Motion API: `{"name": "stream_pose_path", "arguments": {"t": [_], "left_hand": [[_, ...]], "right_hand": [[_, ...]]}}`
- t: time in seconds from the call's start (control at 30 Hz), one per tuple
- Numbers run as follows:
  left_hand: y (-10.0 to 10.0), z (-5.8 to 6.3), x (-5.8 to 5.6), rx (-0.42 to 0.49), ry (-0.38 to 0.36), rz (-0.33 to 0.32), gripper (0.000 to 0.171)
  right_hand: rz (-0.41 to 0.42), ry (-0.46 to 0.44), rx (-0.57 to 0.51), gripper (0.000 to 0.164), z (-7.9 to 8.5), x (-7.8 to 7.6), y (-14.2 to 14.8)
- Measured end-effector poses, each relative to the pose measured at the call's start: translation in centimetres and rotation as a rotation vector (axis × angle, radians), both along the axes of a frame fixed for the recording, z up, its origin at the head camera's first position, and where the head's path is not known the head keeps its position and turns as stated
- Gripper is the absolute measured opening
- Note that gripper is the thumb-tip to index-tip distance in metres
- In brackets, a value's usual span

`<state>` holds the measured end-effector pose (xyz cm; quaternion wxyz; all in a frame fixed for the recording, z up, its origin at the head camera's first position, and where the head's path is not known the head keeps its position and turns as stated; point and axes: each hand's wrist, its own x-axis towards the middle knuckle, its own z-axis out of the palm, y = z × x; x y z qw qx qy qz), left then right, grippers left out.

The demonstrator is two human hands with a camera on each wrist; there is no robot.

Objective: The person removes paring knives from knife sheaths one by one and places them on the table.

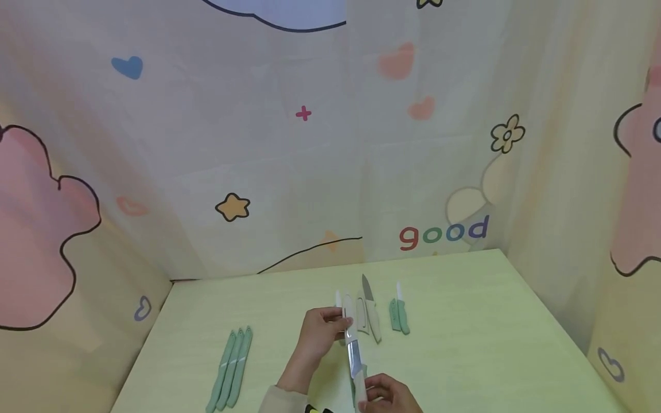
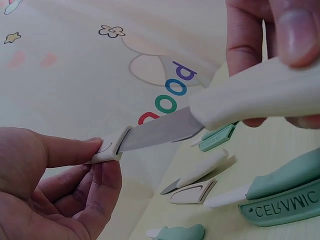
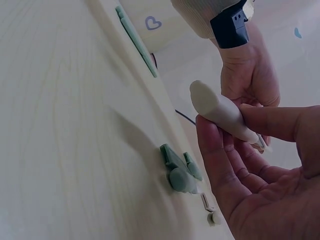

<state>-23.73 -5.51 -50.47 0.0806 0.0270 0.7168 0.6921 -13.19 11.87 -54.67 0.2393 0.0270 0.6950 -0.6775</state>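
Over the table, a cream-handled kitchen knife (image 1: 360, 390) with a grey metal blade (image 2: 160, 132) is held between my two hands. My right hand (image 1: 391, 394) grips the handle, thumb on one side and fingers on the other in the right wrist view. The left hand (image 1: 321, 331) pinches a cream blade sheath (image 2: 107, 146) between thumb and fingers. The blade's front part is inside the sheath, while the part near the handle is bare. Below them lies a green knife (image 2: 290, 172) with a white blade, beside its green sheath (image 2: 285, 205) marked CERAMIC; both are mostly hidden in the head view.
Behind the hands lie a smaller cream knife (image 1: 376, 324) with its sheath (image 1: 362, 315), and a green knife (image 1: 403, 319) beside its sheath (image 1: 394, 315). Another green-handled knife (image 2: 182, 232) is partly behind my left hand. Three green folded-looking or sheathed knives (image 1: 238, 367) lie side by side at left.
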Motion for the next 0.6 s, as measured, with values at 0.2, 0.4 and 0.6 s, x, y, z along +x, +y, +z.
{"name": "stream_pose_path", "arguments": {"t": [0.2, 0.4, 0.6], "left_hand": [[-0.2, 0.2, -0.2, -0.006, 0.003, 0.017, 0.028], [-0.5, 0.6, -0.4, -0.003, 0.017, 0.032, 0.023], [-1.2, 0.8, -0.8, 0.008, 0.024, 0.07, 0.024]], "right_hand": [[0.015, -0.022, 0.015, 0.037, -0.1, 0.1, 0.2], [0.078, 0.012, 0.022, 0.034, -0.6, 0.3, 0.9], [0.125, 0.011, 0.025, 0.032, -0.9, 0.4, 1.3]]}}
